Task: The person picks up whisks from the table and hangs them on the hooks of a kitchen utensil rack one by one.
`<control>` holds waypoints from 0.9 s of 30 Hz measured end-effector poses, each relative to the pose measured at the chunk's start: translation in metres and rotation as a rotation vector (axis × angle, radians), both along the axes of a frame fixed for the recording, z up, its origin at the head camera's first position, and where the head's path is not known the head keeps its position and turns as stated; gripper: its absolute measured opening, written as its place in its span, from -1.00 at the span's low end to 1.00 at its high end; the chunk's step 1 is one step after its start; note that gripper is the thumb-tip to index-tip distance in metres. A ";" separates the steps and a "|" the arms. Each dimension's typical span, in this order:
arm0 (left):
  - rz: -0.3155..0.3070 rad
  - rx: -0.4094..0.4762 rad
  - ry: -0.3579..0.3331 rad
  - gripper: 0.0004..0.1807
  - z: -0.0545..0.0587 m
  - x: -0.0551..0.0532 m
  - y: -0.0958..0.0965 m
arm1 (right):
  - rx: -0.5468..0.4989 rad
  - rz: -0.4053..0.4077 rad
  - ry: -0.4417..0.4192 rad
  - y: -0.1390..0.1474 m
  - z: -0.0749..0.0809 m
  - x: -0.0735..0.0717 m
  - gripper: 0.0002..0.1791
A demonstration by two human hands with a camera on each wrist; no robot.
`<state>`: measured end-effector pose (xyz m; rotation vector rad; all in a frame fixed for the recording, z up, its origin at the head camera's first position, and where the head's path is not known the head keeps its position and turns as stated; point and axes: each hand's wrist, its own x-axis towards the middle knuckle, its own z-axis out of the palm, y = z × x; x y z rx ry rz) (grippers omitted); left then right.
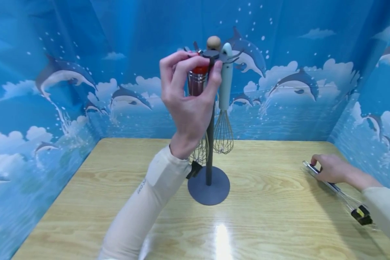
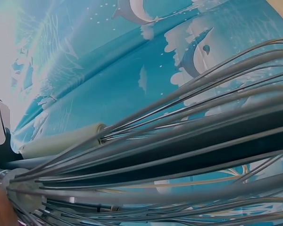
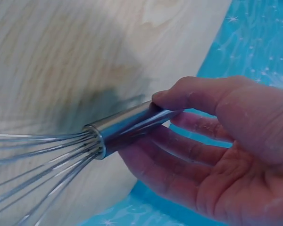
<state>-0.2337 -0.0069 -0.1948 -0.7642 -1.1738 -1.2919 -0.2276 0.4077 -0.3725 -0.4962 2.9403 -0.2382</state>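
My left hand (image 1: 190, 85) grips a metal-handled whisk (image 1: 197, 83) with a red part near its top, up against the hooks of a dark stand (image 1: 209, 151). Its wires spread close across the left wrist view. Beside it on the stand hangs a whisk with a pale green handle (image 1: 225, 86); its wires point down. At the far right, my right hand (image 1: 333, 169) pinches a steel whisk (image 3: 132, 125) by its shiny handle, thumb on one side and fingers on the other. That whisk slants low at the table; whether it touches the wood I cannot tell.
The stand's round dark base (image 1: 219, 189) rests mid-table on the wooden table (image 1: 263, 216). A wooden ball-shaped end (image 1: 213, 42) shows at the stand's top. Blue dolphin-print curtains (image 1: 169, 21) enclose the back and sides.
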 end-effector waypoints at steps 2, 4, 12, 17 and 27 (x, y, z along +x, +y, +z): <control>0.005 0.000 -0.001 -0.81 0.000 0.000 0.000 | -0.024 0.000 0.025 -0.005 0.004 0.001 -0.61; 0.010 0.000 -0.003 -0.81 0.000 0.000 0.000 | -0.051 -0.002 0.058 -0.011 0.008 0.001 -0.59; 0.023 -0.001 -0.009 -0.81 0.001 0.000 -0.001 | -0.140 -0.082 0.200 -0.049 0.036 0.008 -0.51; 0.019 0.002 -0.016 -0.81 0.001 0.001 -0.001 | -0.225 -0.113 0.353 -0.073 0.052 0.017 -0.53; 0.016 -0.002 -0.018 -0.82 0.002 0.000 -0.002 | -0.326 -0.140 0.526 -0.098 0.069 0.021 -0.49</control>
